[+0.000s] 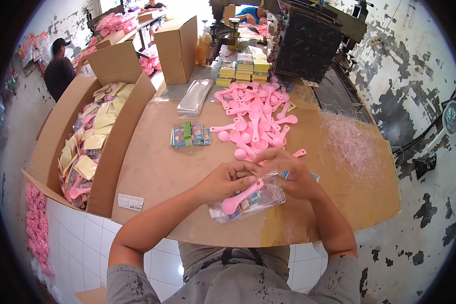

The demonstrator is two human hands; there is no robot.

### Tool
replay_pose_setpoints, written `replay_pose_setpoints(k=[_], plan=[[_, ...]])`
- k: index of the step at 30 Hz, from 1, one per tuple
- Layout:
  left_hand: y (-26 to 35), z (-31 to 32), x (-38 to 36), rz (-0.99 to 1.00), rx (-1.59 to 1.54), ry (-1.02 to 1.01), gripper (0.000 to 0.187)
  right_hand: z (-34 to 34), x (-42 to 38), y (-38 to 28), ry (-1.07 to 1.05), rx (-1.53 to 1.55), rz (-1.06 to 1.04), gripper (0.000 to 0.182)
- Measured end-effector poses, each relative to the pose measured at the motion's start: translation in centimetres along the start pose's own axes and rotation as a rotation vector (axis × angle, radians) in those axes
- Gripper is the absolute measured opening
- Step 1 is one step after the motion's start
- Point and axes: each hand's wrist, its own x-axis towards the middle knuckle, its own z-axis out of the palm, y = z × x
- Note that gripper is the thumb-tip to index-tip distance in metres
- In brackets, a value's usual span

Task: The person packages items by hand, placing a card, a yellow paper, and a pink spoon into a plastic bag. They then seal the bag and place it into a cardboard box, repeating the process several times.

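- Left hand (pixel 228 181): fingers bunched beside the handle of a pink spoon (pixel 234 203); grip indeterminate.
- Right hand (pixel 292 175): fingers curled, blurred; grip indeterminate.
- Spoon: above clear bags (pixel 273 199), near both hands.
- Probable fault: slack film snagging the handle, tipping the spoon.

On the counter (pixel 157 167), spoons (pixel 255 119) nearer than card stacks (pixel 244 63); leftward, tied cards (pixel 200 136), then a box (pixel 122 139); right, shreds (pixel 349 137).
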Motion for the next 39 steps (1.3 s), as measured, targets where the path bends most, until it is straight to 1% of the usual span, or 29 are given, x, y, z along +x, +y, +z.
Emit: replay_pose_setpoints(k=[1,2,4,5,7,8,10,11,13,16,19,20,22,23,25,26,29,31,34,35,37,38,39], plan=[[0.4,-0.1,-0.4,-0.071,-0.059,-0.022,0.033,-0.2,0.0,-0.2,-0.095,-0.147,-0.064,0.009],[0.9,0.0,-0.7,-0.143,-0.117,-0.044,0.032,-0.4,0.3,-0.8,-0.074,-0.148,-0.087,0.007],[1.0,0.8,-0.8,0.046,-0.035,0.025,0.034,-0.6,1.0,-2.8,-0.034,-0.147,-0.131,0.005],[1.0,1.1,-0.8,0.139,0.006,0.058,0.035,-0.6,1.5,-4.4,-0.041,-0.31,-0.196,0.006],[1.3,0.6,-0.7,0.378,0.419,0.114,0.041,-0.7,2.1,-7.6,-0.051,-0.641,-0.318,0.009],[1.3,0.5,-0.7,0.498,0.623,0.141,0.044,-0.7,2.0,-8.2,-0.051,-0.72,-0.293,0.011],[1.6,1.1,-1.3,0.501,0.603,0.082,0.049,-0.4,2.1,-9.0,-0.048,-0.88,-0.246,0.015],[1.9,1.4,-1.6,0.506,0.597,0.054,0.051,-0.3,2.2,-8.9,-0.013,-0.885,-0.22,0.016],[2.2,2.9,-1.9,0.516,0.549,0.119,0.048,0.3,2.0,-8.2,0.055,-0.887,-0.168,0.018],[2.1,3.3,-1.5,0.5,0.503,0.18,0.044,0.8,1.8,-7.6,0.095,-0.727,-0.123,0.021],[1.9,2.7,-1.3,0.439,0.469,0.172,0.04,1.2,1.6,-7.7,0.092,-0.649,0.022,0.024],[2.0,2.6,-1.3,0.415,0.459,0.159,0.038,1.4,1.6,-7.2,0.16,-0.656,-0.035,0.024],[2.3,3.1,-1.5,0.347,0.378,0.213,0.041,1.7,1.7,-5.6,0.293,-0.667,-0.151,0.024],[2.4,3.3,-1.7,0.313,0.337,0.242,0.042,1.8,1.8,-5.6,0.267,-0.79,-0.228,0.024],[1.6,2.9,-1.7,0.383,0.447,0.275,0.044,1.8,1.9,-5.6,0.214,-1.035,-0.384,0.024],[1.4,2.9,-1.7,0.417,0.501,0.289,0.045,2.0,2.0,-5.4,0.205,-1.086,-0.397,0.024],[1.4,3.2,-2.1,0.393,0.648,0.33,0.051,3.0,2.2,-5.0,0.174,-1.238,-0.433,0.023],[1.1,2.9,-1.9,0.437,0.781,0.347,0.054,3.3,2.3,-5.0,0.14,-1.331,-0.466,0.023],[0.7,2.8,-1.8,0.479,0.937,0.334,0.055,3.3,2.3,-4.4,0.061,-1.403,-0.448,0.023],[0.8,3.0,-1.8,0.488,0.981,0.32,0.055,3.1,2.4,-4.4,0.058,-1.395,-0.394,0.022],[1.6,2.9,-1.8,0.419,0.953,0.292,0.052,1.9,2.7,-4.5,0.056,-1.376,-0.282,0.021],[2.0,2.9,-1.7,0.385,0.939,0.28,0.051,1.1,2.7,-4.6,0.131,-1.268,-0.259,0.018],[1.9,2.9,-1.7,0.361,0.857,0.279,0.05,0.0,2.6,-4.6,0.202,-1.159,-0.238,0.015]])
